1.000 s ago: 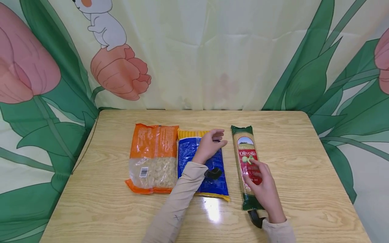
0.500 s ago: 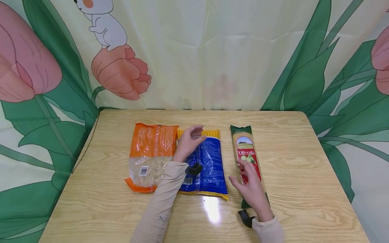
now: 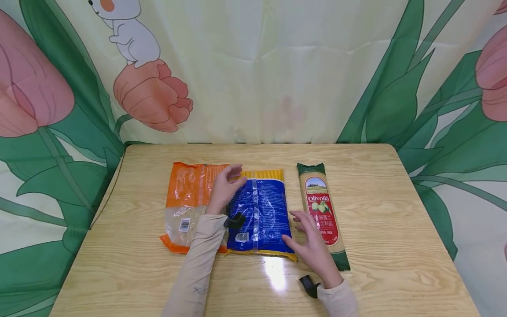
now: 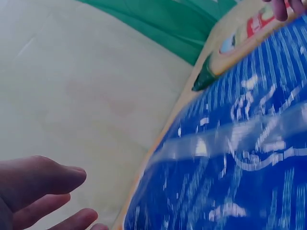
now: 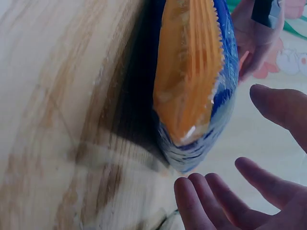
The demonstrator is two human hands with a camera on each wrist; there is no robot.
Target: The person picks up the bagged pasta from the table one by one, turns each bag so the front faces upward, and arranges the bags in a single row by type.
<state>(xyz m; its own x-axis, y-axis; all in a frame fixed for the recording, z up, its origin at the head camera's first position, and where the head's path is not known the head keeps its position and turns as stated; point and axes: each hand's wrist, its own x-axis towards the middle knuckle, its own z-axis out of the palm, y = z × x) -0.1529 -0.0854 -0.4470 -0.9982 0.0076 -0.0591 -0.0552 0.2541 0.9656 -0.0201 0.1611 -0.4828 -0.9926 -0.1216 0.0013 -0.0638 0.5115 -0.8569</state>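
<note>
The blue bag [image 3: 271, 211] lies flat on the table [image 3: 380, 220], between the orange bag [image 3: 198, 185] on its left and the pasta pack [image 3: 321, 207] on its right. It is plump and glossy, with a yellow ribbed strip along its far end, yellow along its near edge, a pale seam down the middle, small white print and a barcode near the near left corner. The end seen from my right wrist is crimped in a zigzag.

My left hand [image 3: 224, 188] is above the line where the two bags meet, fingers loosely bent, thumb apart, holding nothing. My right hand [image 3: 313, 246] is by the blue bag's near right corner, fingers spread wide and also holding nothing; I cannot tell whether a fingertip brushes the bag.

A second ago my left hand was over the blue bag and my right over the pasta; both have shifted left. All three packages have stayed put.
</note>
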